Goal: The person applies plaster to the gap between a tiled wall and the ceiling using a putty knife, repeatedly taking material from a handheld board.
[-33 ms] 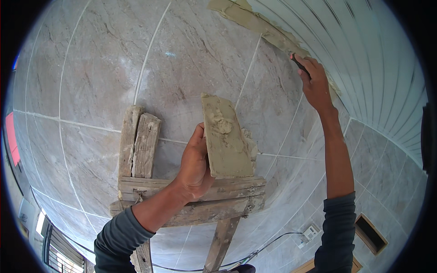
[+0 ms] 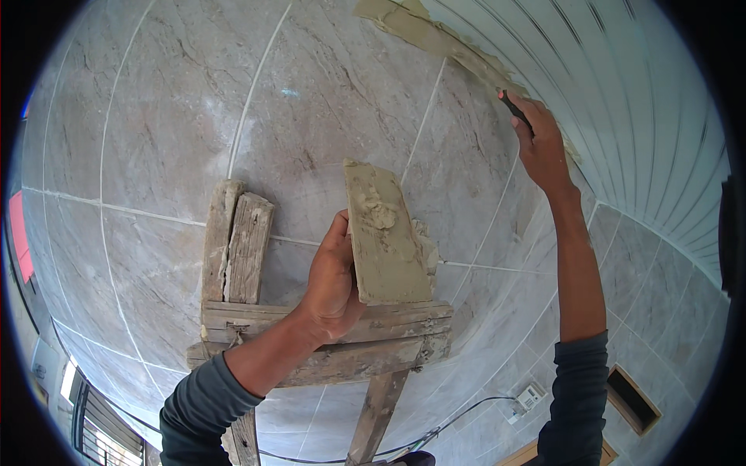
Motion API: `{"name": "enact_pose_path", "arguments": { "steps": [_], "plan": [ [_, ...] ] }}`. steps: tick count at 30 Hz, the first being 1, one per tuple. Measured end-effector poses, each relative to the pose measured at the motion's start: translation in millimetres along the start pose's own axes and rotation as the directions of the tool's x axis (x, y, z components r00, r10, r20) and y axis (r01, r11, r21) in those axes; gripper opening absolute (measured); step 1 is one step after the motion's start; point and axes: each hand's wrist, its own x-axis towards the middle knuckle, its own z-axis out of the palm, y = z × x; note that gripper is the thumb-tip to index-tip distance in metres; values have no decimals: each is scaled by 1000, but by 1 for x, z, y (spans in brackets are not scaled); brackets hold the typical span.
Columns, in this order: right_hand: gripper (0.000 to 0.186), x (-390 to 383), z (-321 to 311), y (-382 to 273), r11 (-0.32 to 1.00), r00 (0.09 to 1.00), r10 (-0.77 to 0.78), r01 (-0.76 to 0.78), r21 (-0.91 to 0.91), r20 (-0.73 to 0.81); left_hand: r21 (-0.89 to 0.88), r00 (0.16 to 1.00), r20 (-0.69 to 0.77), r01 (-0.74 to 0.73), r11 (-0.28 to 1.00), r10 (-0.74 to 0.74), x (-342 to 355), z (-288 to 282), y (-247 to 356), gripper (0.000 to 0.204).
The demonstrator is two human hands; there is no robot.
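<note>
My left hand [image 2: 330,287] is closed round the underside of a flat board [image 2: 392,264] coated in beige paste, with a lumpy heap [image 2: 381,210] on its face. At upper right, my right hand [image 2: 540,144] grips a dark-handled tool [image 2: 513,109]; its blade is hard to make out against a rough band of beige paste [image 2: 427,35]. That band runs along the joint between the grey marbled tile wall [image 2: 171,116] and the white panelled ceiling [image 2: 637,85].
A weathered timber frame [image 2: 249,248] stands below and left of the board. Lower down are a black cable [image 2: 466,412], a small white wall box [image 2: 530,398] and a wood-framed dark recess [image 2: 633,396]. A barred window [image 2: 105,431] and a pink panel [image 2: 21,233] sit at the left.
My right hand and forearm have shifted very slightly to the right. My left hand and the board look unmoved.
</note>
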Motion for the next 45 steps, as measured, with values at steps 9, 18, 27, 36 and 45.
{"name": "enact_pose_path", "arguments": {
  "steps": [9, 18, 27, 36, 45],
  "plan": [
    [31, 17, 1, -96, 639, 843, 462, -532, 556, 277, 49, 999, 31, 20, 999, -22, -2, -4, 1, 40],
    [27, 37, 53, -145, 796, 943, 329, -299, 526, 38, -18, 999, 26, -31, 999, 32, 0, -6, 0, 36],
    [26, 28, 67, -155, 759, 916, 401, -321, 567, -17, -49, 996, 30, -80, 996, 82, -1, -8, -1, 38],
    [27, 26, 62, -145, 839, 947, 295, -192, 509, -129, -69, 994, -5, -114, 991, 114, -1, -12, -3, 42],
    [22, 18, 34, -155, 983, 965, 184, -179, 42, -189, -51, 994, 25, -106, 993, 107, -1, -15, -3, 42]
  ]
}}
